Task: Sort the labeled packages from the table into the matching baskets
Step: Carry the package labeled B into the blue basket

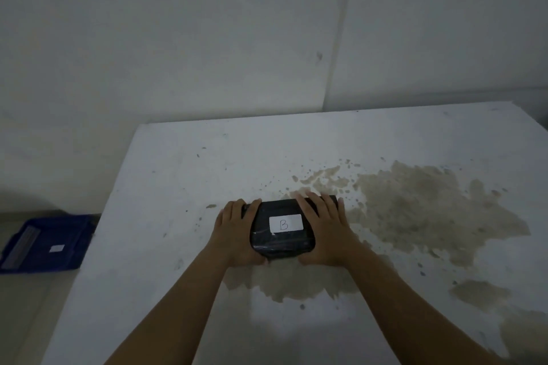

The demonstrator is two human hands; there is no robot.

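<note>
We see a pale wall (207,38) filling the upper half of the view, with a vertical seam running down it right of centre. Below it lies a white table (184,175), its top marked by a wide brownish stain (430,210) that spreads from the middle toward the right edge and forward under our arms. Down on the floor to the left, well apart from the table's contents, sits a blue basket (74,258) with a small white tag on its bottom; we cannot read the tag.

Near the table's middle rests a black package (281,243), wrapped in glossy film, with a white label (286,223) on its top face bearing a handwritten B. We hold it between both hands. Our left hand (234,235) presses the package's left end, fingers (252,206) curled together over the far left corner and the thumb tucked at the near lower edge. Our right hand (326,231) covers the right end, fingers spread slightly apart across the top and far edge, thumb at the near edge. The package lies squeezed between the two palms, and we cannot tell whether its underside touches the table.
</note>
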